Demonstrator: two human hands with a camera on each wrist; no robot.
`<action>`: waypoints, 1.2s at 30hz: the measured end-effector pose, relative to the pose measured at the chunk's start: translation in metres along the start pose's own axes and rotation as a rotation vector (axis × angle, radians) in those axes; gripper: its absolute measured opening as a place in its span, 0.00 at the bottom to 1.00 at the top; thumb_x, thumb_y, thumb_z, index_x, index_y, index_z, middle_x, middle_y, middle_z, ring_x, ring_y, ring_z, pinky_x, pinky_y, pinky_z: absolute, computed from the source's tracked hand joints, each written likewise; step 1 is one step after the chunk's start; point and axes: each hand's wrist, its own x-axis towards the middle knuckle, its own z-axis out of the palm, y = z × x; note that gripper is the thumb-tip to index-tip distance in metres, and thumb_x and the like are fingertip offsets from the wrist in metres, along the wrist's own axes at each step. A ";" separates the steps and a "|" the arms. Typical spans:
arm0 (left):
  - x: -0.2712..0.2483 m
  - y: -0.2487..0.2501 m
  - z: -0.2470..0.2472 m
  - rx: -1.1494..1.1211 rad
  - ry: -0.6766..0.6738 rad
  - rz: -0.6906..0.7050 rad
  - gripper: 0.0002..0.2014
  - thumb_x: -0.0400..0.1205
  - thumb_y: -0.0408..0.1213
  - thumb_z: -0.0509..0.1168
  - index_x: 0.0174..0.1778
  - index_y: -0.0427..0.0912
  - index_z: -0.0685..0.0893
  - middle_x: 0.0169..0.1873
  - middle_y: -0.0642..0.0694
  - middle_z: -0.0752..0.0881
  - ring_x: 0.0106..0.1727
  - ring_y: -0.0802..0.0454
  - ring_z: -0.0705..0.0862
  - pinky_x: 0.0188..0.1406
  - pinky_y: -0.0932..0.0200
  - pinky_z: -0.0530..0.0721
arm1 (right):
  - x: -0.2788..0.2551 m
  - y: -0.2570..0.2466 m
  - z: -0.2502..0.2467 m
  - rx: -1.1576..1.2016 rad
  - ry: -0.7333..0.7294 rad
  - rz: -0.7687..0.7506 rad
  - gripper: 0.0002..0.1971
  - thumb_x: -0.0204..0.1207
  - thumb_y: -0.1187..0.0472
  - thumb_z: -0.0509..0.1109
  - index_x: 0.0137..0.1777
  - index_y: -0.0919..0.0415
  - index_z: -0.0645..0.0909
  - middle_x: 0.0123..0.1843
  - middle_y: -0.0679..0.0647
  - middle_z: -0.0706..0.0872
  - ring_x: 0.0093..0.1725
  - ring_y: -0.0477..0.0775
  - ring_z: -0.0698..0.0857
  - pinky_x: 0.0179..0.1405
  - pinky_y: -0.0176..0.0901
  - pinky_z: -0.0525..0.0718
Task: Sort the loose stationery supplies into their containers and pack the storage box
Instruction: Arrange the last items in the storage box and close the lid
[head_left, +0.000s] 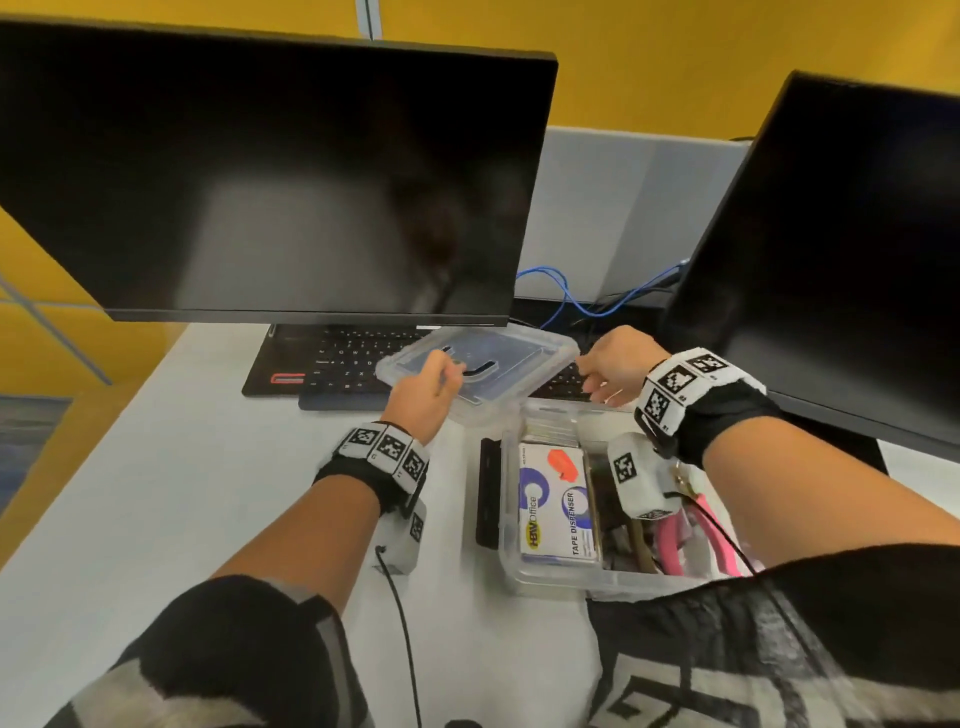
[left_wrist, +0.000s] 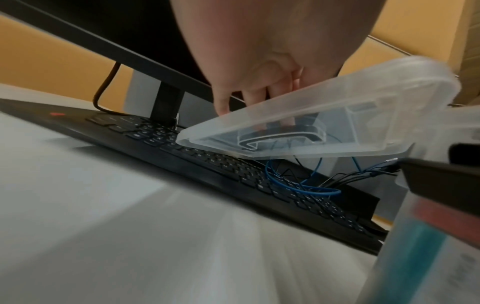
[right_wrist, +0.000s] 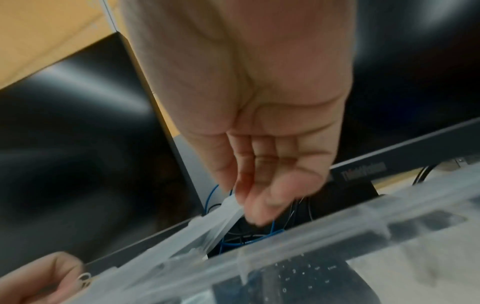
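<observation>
Clear storage box (head_left: 540, 577) sitting open at near desk (head_left: 156, 493) edge, holding tape dispenser pack (head_left: 558, 506) and pink scissors (head_left: 675, 540). Left hand (head_left: 423, 395) reaching forward, wrist level, fingers (left_wrist: 262, 90) curling over near edge of clear lid (head_left: 483, 364), gripping it tilted above keyboard (head_left: 343, 364). Right hand (head_left: 615, 364) stretching past box, palm down, fingers (right_wrist: 262, 197) loosely straight, fingertips touching lid's right corner. Dark monitors (head_left: 280, 176) standing beyond.

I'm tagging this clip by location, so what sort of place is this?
Most likely an office desk in a partitioned workstation. Two dark monitors stand over a black keyboard on a white desk, with a grey divider panel behind them.
</observation>
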 end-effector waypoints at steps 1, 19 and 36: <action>0.002 0.001 0.000 0.013 0.022 -0.006 0.18 0.78 0.64 0.50 0.40 0.51 0.68 0.49 0.39 0.87 0.55 0.39 0.84 0.57 0.43 0.80 | 0.000 0.002 -0.005 -0.104 0.034 -0.044 0.07 0.81 0.64 0.63 0.49 0.66 0.80 0.43 0.62 0.85 0.31 0.52 0.80 0.29 0.39 0.78; 0.010 0.080 0.035 0.151 -0.093 0.284 0.07 0.87 0.42 0.55 0.46 0.45 0.72 0.46 0.43 0.81 0.48 0.47 0.80 0.48 0.55 0.76 | -0.010 0.033 0.031 -1.183 -0.255 -0.272 0.15 0.78 0.61 0.68 0.62 0.65 0.80 0.57 0.58 0.86 0.56 0.58 0.86 0.55 0.44 0.83; -0.003 0.082 0.032 0.152 -0.090 0.255 0.06 0.86 0.40 0.56 0.48 0.41 0.73 0.47 0.42 0.84 0.49 0.46 0.83 0.51 0.51 0.81 | -0.020 0.049 0.030 -1.317 -0.195 -0.369 0.14 0.75 0.60 0.71 0.59 0.63 0.81 0.51 0.55 0.86 0.49 0.56 0.87 0.51 0.47 0.87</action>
